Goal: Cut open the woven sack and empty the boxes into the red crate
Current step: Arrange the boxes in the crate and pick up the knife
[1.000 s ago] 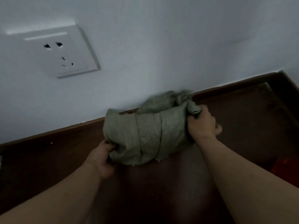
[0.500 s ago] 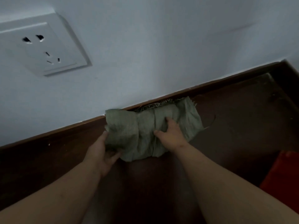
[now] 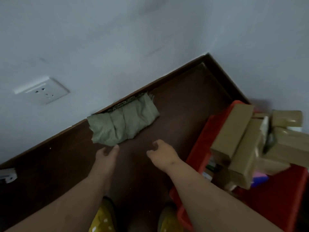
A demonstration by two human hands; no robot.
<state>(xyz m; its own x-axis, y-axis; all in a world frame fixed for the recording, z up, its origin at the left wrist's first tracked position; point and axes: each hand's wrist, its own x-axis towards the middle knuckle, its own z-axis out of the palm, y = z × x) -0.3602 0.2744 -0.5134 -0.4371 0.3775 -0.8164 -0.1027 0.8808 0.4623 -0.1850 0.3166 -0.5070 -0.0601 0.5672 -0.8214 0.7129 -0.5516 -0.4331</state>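
Note:
The green woven sack [image 3: 124, 124] lies folded flat on the dark floor against the white wall. My left hand [image 3: 107, 154] hovers just below its near edge, fingers apart, holding nothing. My right hand [image 3: 163, 154] is a little to the right, loosely curled and empty, apart from the sack. The red crate [image 3: 199, 148] stands at the right, piled with several brown cardboard boxes [image 3: 237, 131].
A white wall socket [image 3: 44, 91] sits on the wall at the left. The dark baseboard [image 3: 167, 77] meets a corner at the upper right. Yellow shoes [image 3: 102, 216] show at the bottom edge. A small white object [image 3: 7, 175] lies at far left.
Both hands have let go of the folded sack and pulled back from it. The view has drawn away from the wall, and the red crate with boxes now shows at the right.

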